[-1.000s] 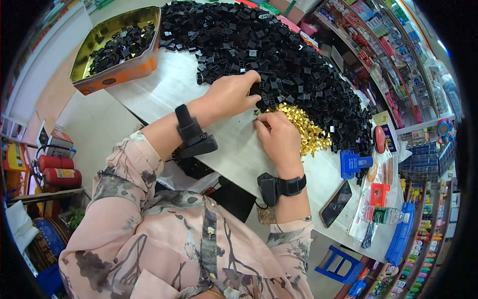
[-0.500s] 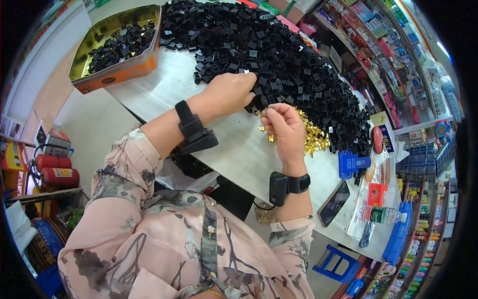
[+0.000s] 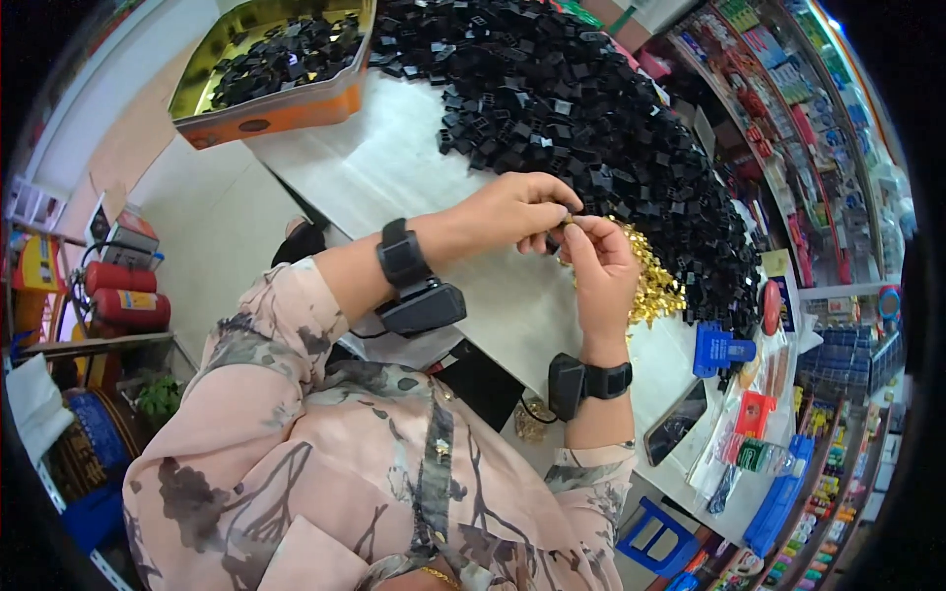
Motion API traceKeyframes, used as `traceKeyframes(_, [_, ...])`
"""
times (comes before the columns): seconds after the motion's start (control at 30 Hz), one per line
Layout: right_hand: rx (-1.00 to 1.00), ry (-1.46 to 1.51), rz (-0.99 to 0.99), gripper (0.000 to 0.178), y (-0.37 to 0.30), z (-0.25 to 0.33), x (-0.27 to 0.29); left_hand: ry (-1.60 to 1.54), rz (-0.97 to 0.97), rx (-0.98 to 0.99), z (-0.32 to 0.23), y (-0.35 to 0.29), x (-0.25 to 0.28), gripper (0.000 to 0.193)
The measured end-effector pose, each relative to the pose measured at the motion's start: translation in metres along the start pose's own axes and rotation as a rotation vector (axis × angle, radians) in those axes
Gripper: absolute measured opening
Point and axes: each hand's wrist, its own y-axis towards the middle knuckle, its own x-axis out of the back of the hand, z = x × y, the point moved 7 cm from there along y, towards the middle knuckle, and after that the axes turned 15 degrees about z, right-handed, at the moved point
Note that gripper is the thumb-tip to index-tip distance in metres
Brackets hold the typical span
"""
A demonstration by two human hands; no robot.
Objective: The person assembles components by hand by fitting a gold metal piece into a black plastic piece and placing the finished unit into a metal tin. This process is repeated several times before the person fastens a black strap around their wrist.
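Observation:
My left hand is closed in a pinch on a small black plastic piece, mostly hidden by the fingers. My right hand meets it fingertip to fingertip, pinching what looks like a tiny gold-coloured metal piece against the black one. Beyond both hands spreads a large heap of square black plastic pieces. A smaller pile of shiny gold metal pieces lies just right of my right hand.
At the far left of the pale table stands an orange tin with a gold inside, part filled with black pieces. To the right lie a blue plastic object, a phone and a plastic bottle. A blue stool stands below.
My left hand has come from the edge of the black heap to my right hand, bringing a black piece. Their fingertips now meet. The whole view has shifted slightly.

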Motion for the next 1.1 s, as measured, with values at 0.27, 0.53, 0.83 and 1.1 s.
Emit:
traceKeyframes(0.27, [-0.095, -0.006, 0.018, 0.009, -0.001, -0.003, -0.002, 0.116, -0.120, -0.078, 0.002, -0.001, 0.000, 0.024])
traceKeyframes(0.53, [-0.059, 0.247, -0.002, 0.006, -0.001, 0.000, 0.010, 0.251, -0.111, -0.148, -0.001, -0.005, 0.001, 0.020])
traceKeyframes(0.83, [-0.168, 0.198, 0.031, 0.008, -0.002, -0.009, 0.009, 0.231, -0.066, -0.128, -0.009, -0.009, -0.007, 0.021])
traceKeyframes(1.1, [-0.242, 0.015, 0.077, 0.009, -0.008, 0.001, 0.018, 0.680, -0.049, -0.320, -0.014, -0.006, -0.013, 0.024])
